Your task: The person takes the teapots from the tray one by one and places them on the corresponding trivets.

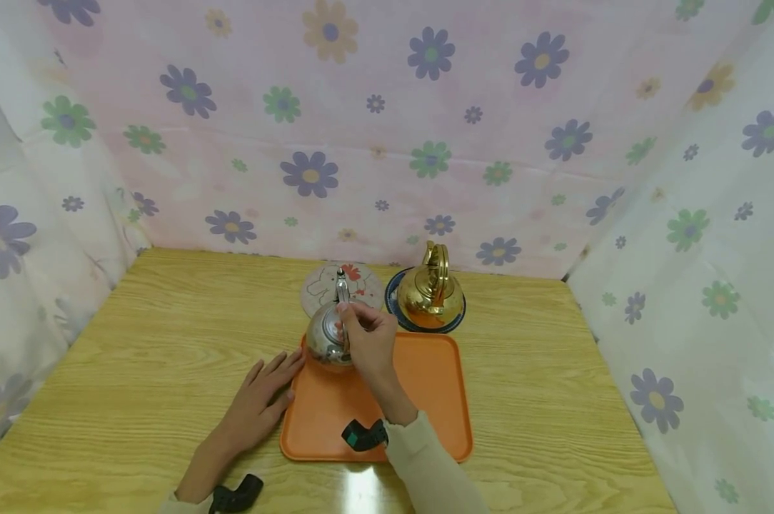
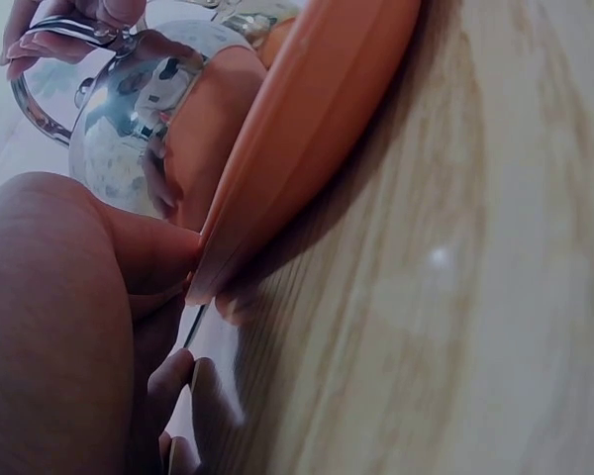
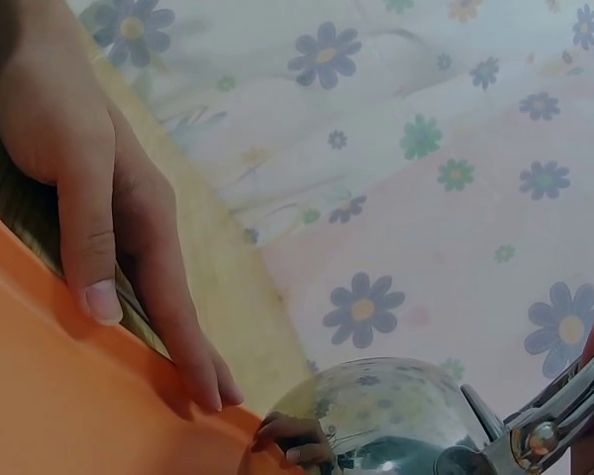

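Note:
My right hand [image 1: 370, 346] grips the handle of a shiny silver teapot [image 1: 325, 341] over the far left corner of an orange tray [image 1: 425, 400]. The pot appears upright; whether its base touches the tray cannot be told. At the tray's left edge, my left hand [image 1: 258, 400] lies with its fingers stretched out. In the right wrist view, the left thumb and fingertips [image 3: 104, 302] touch the tray's rim beside the pot. The left wrist view also shows that hand against the tray's side [image 2: 317, 109].
Behind the silver pot lies a round pale mat [image 1: 316, 289] with a red and black drawing. To its right, a golden teapot [image 1: 415, 294] stands on a dark blue-rimmed plate [image 1: 393, 308]. Flowered curtains [image 1: 361, 128] enclose the wooden table [image 1: 541, 400] at the back and sides.

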Tool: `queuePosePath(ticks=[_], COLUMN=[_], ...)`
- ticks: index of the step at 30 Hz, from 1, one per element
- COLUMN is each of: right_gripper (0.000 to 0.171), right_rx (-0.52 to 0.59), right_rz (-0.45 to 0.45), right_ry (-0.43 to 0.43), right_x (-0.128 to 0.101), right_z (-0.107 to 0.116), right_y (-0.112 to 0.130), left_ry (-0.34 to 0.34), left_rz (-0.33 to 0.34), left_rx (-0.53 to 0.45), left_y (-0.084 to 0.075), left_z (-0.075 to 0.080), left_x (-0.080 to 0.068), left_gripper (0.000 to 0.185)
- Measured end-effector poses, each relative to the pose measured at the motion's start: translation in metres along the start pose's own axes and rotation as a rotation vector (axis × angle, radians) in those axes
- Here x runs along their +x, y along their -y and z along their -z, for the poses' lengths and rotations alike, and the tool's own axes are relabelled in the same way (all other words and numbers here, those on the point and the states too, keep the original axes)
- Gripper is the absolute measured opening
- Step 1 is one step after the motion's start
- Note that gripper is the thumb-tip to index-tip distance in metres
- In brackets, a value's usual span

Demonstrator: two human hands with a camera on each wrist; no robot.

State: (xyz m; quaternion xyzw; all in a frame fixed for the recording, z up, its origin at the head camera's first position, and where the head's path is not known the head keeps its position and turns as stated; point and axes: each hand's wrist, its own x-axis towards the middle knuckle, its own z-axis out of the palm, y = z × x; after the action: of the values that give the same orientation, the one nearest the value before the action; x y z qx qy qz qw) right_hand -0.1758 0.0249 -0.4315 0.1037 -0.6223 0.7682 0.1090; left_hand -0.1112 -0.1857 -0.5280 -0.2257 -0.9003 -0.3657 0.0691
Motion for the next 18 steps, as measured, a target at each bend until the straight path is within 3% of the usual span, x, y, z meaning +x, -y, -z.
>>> queuePosePath(ticks=[8,18], right_gripper=[0.03,0.033], right_rx=[0.003,0.013], right_rz=[0.016,0.004], right_ry=[-0.015,-0.017], right_x=[0.007,0.013], right_z=[-0.002,-0.005], right_y=[-0.003,-0.005], left_ry=[-0.01,0.021], left_rz=[-0.015,0.017], left_rx=[0.007,-0.003], left_y=[0.002,0.003], left_z=[-0.001,0.0], left_x=[-0.001,0.0], left_gripper=[0.049,0.049])
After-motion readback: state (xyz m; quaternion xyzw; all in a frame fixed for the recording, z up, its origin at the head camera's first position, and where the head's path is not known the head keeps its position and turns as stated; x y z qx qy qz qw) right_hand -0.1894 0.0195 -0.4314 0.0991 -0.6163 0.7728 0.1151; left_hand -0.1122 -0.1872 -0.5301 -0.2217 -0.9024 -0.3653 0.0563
